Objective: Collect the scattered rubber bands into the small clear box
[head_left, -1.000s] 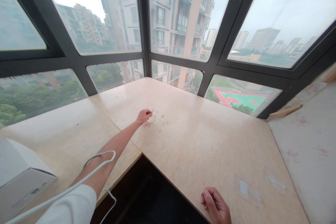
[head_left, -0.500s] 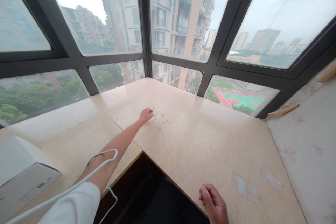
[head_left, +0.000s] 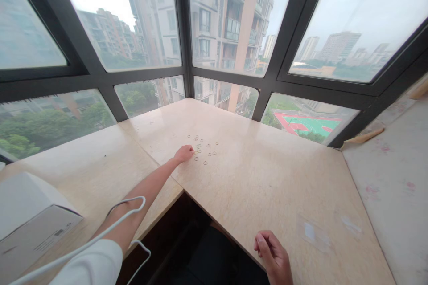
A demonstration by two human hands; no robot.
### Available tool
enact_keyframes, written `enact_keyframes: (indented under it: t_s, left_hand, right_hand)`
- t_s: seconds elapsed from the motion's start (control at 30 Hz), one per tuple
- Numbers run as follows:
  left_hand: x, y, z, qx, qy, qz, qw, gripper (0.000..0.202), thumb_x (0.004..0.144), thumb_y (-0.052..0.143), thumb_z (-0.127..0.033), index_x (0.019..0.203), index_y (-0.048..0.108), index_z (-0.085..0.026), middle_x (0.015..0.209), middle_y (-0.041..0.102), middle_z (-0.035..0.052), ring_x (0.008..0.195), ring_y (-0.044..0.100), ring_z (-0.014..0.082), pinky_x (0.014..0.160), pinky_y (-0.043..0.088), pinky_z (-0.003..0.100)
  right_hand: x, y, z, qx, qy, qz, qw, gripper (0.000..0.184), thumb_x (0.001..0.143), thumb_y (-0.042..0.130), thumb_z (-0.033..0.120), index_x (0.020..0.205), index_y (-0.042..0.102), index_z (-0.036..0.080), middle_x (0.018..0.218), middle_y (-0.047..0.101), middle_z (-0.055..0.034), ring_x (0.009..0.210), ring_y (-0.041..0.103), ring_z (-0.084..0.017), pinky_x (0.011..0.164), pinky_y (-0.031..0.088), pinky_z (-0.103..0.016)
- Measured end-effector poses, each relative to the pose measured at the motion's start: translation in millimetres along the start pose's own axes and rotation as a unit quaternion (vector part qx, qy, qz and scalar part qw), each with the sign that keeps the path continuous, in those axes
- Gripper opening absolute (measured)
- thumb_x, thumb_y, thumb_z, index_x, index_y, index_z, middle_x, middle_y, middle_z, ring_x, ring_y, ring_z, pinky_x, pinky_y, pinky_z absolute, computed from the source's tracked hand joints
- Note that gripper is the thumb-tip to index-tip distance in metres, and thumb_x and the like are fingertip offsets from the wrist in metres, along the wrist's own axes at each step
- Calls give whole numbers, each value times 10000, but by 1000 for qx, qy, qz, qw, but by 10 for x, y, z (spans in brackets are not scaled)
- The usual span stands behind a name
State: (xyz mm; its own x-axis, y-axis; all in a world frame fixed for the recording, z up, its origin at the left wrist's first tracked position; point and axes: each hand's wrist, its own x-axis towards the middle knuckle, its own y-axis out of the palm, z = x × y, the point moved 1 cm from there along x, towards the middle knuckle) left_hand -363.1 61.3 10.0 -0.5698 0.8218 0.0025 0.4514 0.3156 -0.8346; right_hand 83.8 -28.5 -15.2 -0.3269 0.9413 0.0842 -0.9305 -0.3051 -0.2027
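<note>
Several small thin rings (head_left: 206, 149) lie scattered on a beige marble windowsill counter (head_left: 254, 178). My left hand (head_left: 183, 153) reaches far out and rests at the left edge of the rings, fingers curled together in a pinch at one of them; what it grips is too small to make out. My right hand (head_left: 274, 258) rests on the counter's near edge with its fingers curled, nothing visible in it. A white cable (head_left: 110, 227) loops over my left forearm.
A white box (head_left: 30, 218) stands on the counter at the near left. Dark-framed windows (head_left: 183, 53) wrap around the far side. A pale patterned cushion (head_left: 394, 173) lies to the right. Below the counter's notch is a dark gap (head_left: 194, 254).
My left hand has drawn slightly back toward me along the left edge of the rings. The right hand has barely shifted.
</note>
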Motion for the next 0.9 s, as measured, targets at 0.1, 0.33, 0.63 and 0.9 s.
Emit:
enact_keyframes:
  t_s: [0.1, 0.33, 0.63, 0.9]
  left_hand:
    - [75, -122, 21, -38, -43, -56, 997, 98, 813, 558, -222, 796, 639, -170, 832, 698, 59, 835, 648, 192, 726, 466, 259]
    - [80, -418, 186, -161, -127, -98, 974, 238, 894, 439, -325, 871, 580, -135, 882, 704, 90, 644, 659, 143, 539, 471, 219]
    - [-106, -387, 294, -232, -169, -179, 941, 150, 820, 455, -241, 803, 571, -147, 744, 685, 61, 516, 581, 127, 484, 414, 216]
    - [-356, 156, -422, -333, -103, -189, 918, 149, 741, 507, -230, 801, 620, -155, 603, 612, 6, 505, 534, 121, 493, 401, 209]
  right_hand:
    - [9, -15, -49, -14, -6, 16, 1000, 350, 865, 518, 477, 685, 593, 186, 600, 555, -8, 535, 503, -137, 505, 424, -213]
    - [20, -46, -136, -29, -16, 38, 999, 330, 874, 509, 453, 695, 593, 189, 605, 556, -8, 536, 516, -142, 510, 437, -214]
    - [22, -39, -111, -35, -31, 31, 998, 331, 864, 517, 463, 693, 596, 190, 600, 574, -12, 547, 540, -153, 529, 452, -222]
    - [17, -34, -108, -45, -34, 36, 998, 325, 882, 499, 458, 712, 583, 194, 607, 565, -6, 553, 537, -149, 534, 443, -222]
